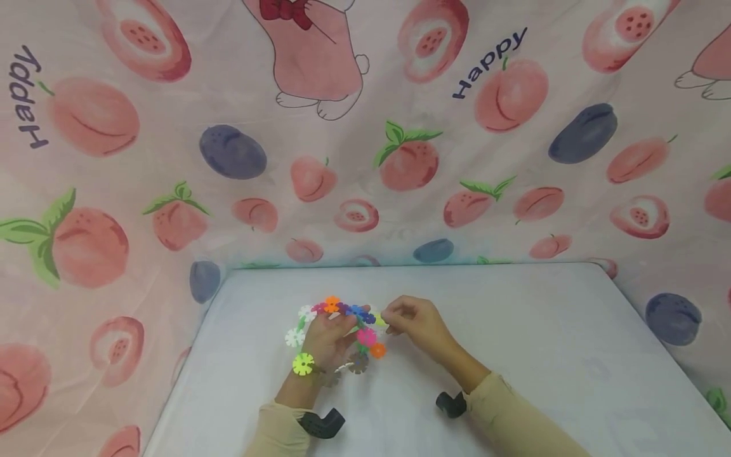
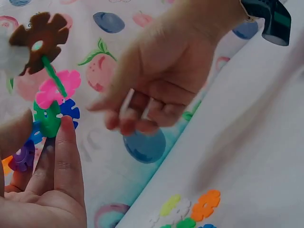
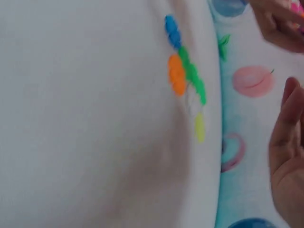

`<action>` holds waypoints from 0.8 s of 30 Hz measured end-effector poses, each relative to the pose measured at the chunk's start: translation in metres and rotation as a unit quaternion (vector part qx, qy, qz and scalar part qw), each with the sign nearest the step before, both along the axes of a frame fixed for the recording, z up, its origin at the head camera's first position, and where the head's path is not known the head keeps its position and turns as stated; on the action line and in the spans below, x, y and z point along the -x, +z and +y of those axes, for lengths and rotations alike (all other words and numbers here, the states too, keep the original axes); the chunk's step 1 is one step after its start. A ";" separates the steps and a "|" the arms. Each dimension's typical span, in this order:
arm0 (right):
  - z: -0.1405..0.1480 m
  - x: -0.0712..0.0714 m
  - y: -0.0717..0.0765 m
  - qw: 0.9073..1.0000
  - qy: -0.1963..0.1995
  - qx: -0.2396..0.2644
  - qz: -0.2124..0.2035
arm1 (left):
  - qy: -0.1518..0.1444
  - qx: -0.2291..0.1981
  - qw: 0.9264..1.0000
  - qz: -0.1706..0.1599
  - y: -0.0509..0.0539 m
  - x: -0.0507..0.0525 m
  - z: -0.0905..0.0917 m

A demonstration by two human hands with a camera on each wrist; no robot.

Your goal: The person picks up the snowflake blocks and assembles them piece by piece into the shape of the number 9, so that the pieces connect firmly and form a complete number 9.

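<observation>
The left hand (image 1: 328, 343) grips a chain of linked flower-shaped plastic pieces, which loops around the hand and hangs beside the wrist. In the left wrist view its fingers and thumb pinch a green piece (image 2: 47, 121), joined near a pink piece (image 2: 59, 89) and a brown piece (image 2: 43, 40). Just right of the chain, the right hand (image 1: 419, 324) is raised with loosely bent fingers; in the left wrist view the right hand (image 2: 161, 80) shows nothing held. A yellow-green piece (image 1: 379, 319) appears by its fingertips in the head view; contact cannot be told.
Loose pieces lie on the white table (image 1: 514, 330) near its far edge, among them an orange piece (image 3: 177, 75), a green piece (image 3: 192, 73) and a blue piece (image 3: 173, 32). A fruit-print cloth (image 1: 354, 146) hangs behind the table.
</observation>
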State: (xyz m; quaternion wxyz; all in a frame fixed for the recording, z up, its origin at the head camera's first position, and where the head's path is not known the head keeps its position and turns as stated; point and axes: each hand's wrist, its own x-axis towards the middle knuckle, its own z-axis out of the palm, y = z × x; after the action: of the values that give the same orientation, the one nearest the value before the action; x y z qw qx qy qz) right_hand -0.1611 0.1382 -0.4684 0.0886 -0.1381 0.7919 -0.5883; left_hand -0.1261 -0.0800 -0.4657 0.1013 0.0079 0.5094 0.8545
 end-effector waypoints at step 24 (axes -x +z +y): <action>-0.016 0.017 -0.039 0.941 0.090 -0.325 0.034 | -0.030 -0.043 0.998 0.023 -0.009 0.000 -0.010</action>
State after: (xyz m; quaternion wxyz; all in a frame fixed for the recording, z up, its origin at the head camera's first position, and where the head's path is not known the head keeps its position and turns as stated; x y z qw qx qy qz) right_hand -0.1778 0.1218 -0.5076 0.1541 -0.1928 0.9268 -0.2831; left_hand -0.1260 -0.0899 -0.4750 0.1151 0.0472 0.4743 0.8715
